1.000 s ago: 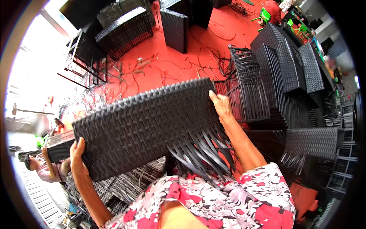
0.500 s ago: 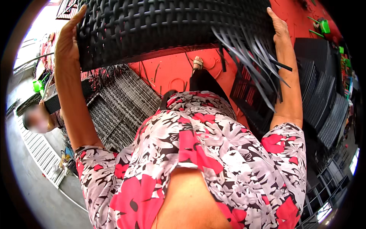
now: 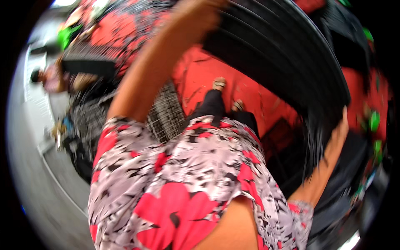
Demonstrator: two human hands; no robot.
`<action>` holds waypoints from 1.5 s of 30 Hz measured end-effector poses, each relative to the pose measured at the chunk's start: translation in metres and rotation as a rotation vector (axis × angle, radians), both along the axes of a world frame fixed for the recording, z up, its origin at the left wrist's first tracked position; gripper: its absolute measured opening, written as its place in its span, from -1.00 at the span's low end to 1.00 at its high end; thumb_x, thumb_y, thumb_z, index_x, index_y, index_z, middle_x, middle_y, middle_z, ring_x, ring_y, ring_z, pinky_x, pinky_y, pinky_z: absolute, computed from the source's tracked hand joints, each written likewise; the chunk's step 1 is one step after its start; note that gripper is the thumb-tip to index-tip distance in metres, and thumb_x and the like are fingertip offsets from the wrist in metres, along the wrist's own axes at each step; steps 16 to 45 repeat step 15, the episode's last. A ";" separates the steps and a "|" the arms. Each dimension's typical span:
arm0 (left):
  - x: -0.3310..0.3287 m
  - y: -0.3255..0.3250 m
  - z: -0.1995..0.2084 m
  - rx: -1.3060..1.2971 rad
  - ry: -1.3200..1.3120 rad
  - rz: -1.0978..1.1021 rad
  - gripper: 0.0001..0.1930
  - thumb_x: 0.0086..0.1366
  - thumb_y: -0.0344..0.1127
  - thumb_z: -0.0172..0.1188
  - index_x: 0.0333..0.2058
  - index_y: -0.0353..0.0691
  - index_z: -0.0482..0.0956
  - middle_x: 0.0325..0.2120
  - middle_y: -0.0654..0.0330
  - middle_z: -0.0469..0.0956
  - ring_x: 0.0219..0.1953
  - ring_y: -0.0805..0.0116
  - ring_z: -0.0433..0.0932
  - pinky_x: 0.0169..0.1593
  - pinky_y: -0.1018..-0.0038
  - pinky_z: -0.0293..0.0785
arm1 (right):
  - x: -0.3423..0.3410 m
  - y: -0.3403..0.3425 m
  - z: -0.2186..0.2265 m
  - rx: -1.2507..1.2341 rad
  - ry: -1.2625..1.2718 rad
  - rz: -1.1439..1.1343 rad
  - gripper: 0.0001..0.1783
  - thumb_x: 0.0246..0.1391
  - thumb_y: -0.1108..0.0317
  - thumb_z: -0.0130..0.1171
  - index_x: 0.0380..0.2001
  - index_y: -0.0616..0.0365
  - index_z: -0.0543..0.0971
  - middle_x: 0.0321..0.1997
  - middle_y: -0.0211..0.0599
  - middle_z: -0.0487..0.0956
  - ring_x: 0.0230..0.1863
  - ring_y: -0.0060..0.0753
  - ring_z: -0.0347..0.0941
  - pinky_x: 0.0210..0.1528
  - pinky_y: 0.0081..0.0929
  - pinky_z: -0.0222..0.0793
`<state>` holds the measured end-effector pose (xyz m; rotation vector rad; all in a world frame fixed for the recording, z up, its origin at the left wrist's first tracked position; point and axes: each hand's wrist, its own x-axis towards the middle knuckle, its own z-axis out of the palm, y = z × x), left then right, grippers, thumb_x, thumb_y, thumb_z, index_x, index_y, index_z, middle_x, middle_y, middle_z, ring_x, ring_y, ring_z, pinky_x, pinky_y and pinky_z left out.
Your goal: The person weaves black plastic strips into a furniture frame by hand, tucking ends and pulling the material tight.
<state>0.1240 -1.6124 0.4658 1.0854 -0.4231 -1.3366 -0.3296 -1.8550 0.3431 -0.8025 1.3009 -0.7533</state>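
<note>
A wide black woven panel (image 3: 283, 54) is raised in front of me, tilted down to the right and blurred by motion. My left hand (image 3: 204, 14) is at its upper left end, with the fingers smeared and partly out of the picture. Along the lower right end, my right hand (image 3: 339, 129) presses against the edge with its fingers together. Loose black strips (image 3: 312, 141) dangle from the panel beside my right forearm.
A grey-and-black woven piece (image 3: 166, 112) lies left of my legs. Further left a person (image 3: 58, 79) sits by a dark panel (image 3: 89, 66) and a green object (image 3: 68, 36). Dark stacked pieces (image 3: 350, 166) stand at the right. Scraps litter the red floor (image 3: 200, 75).
The panel has swung to the right and tilted, its right end dropping. My left hand moved right and up, and my right hand moved lower. My view has turned.
</note>
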 end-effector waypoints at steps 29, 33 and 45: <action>-0.096 0.040 -0.027 0.100 -0.092 0.101 -0.52 0.14 -0.28 0.21 0.04 -0.32 0.44 -0.14 0.11 0.56 -0.05 0.32 0.52 0.09 0.42 0.34 | -0.088 0.093 0.028 -0.117 0.366 -0.216 -0.39 0.02 -0.02 0.23 -0.13 0.39 0.53 -0.12 -0.18 0.58 -0.14 -0.36 0.51 -0.04 -0.45 0.42; -0.096 0.040 -0.027 0.100 -0.092 0.101 -0.52 0.14 -0.28 0.21 0.04 -0.32 0.44 -0.14 0.11 0.56 -0.05 0.32 0.52 0.09 0.42 0.34 | -0.088 0.093 0.028 -0.117 0.366 -0.216 -0.39 0.02 -0.02 0.23 -0.13 0.39 0.53 -0.12 -0.18 0.58 -0.14 -0.36 0.51 -0.04 -0.45 0.42; -0.096 0.040 -0.027 0.100 -0.092 0.101 -0.52 0.14 -0.28 0.21 0.04 -0.32 0.44 -0.14 0.11 0.56 -0.05 0.32 0.52 0.09 0.42 0.34 | -0.088 0.093 0.028 -0.117 0.366 -0.216 -0.39 0.02 -0.02 0.23 -0.13 0.39 0.53 -0.12 -0.18 0.58 -0.14 -0.36 0.51 -0.04 -0.45 0.42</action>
